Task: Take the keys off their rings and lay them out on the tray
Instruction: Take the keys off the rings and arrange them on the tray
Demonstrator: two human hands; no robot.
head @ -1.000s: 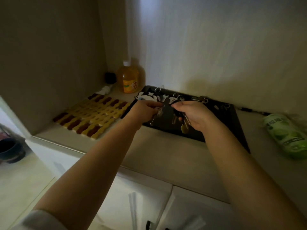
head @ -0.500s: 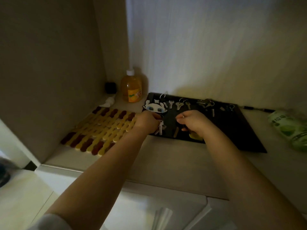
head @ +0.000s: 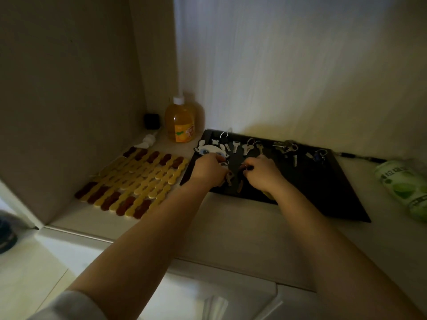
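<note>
A black tray (head: 323, 188) lies on the counter against the wall. Along its far edge lie loose silver keys (head: 247, 147), a bunch of keys (head: 285, 146), an empty ring (head: 223, 134) and a white pixel-art fob (head: 211, 150). My left hand (head: 208, 169) and my right hand (head: 263, 172) are both over the tray's near left part, each pinching a key ring (head: 247, 166) between them. Keys (head: 229, 177) hang from it between the hands. Another key (head: 240, 186) lies on the tray just below.
A yellow and brown slatted mat (head: 136, 179) lies left of the tray. An orange bottle (head: 181, 122) and a small black cube (head: 151, 121) stand in the back corner. A green pack (head: 404, 185) lies at the right. A dark pen (head: 360, 156) rests by the wall.
Both hands have moved down onto the tray with the ring of keys. The camera has tilted, so the counter sits lower in view.
</note>
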